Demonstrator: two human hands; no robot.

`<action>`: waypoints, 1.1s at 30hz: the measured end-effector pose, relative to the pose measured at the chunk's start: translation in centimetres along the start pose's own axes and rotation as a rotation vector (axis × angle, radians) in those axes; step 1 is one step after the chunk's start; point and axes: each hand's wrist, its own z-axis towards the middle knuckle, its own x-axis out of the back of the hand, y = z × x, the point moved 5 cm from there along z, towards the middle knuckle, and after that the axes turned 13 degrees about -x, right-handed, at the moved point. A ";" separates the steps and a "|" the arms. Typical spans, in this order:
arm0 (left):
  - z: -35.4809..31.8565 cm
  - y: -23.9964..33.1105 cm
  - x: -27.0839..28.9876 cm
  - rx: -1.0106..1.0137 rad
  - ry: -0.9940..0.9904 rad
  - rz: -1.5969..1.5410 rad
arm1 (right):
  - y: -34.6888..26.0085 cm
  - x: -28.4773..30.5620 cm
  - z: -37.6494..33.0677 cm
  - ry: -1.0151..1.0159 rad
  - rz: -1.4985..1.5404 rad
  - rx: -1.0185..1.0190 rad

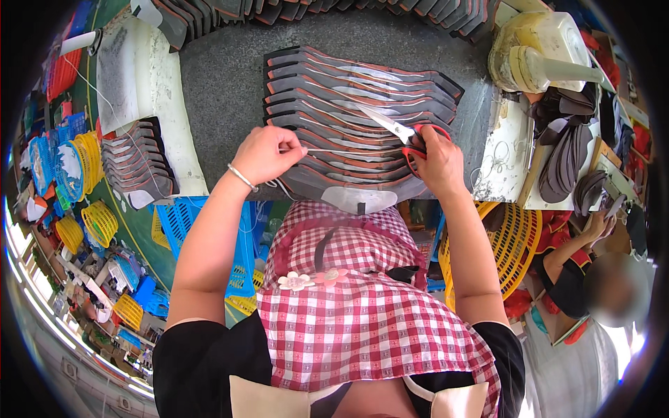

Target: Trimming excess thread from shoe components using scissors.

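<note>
A: Where're the pcs?
B: Grey pcs point(348, 132) w/ red-orange edges, fanned on the dark tabletop point(223, 83), 12 o'clock of the checked apron point(334, 341).
A: Handling?
B: Prob. light & bendy, not fragile; fan could slip if nudged. Best hold: a pc's end, at 9 or 3, thumb over, fingers under.
A: Hands?
B: L hand point(273, 153) at the fan's approx. 9: thumb & index pressed together, can't tell if anything's pinched. R hand point(439, 164) at 4, fingers curled round the handles of scissors point(401, 130), tips toward 10. Prob. stiff, slick blades; grip loops only.
</note>
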 end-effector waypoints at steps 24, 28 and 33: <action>0.5 -1.5 2.1 0.028 0.131 0.151 | -12.3 -0.2 1.7 0.002 -0.473 0.373; -0.9 -0.3 0.6 -0.013 0.203 -0.230 | -9.7 0.9 1.4 -0.079 -0.098 0.162; -0.8 5.9 -6.6 -0.141 0.050 -0.603 | -6.3 -1.6 -1.4 -0.558 0.912 -0.314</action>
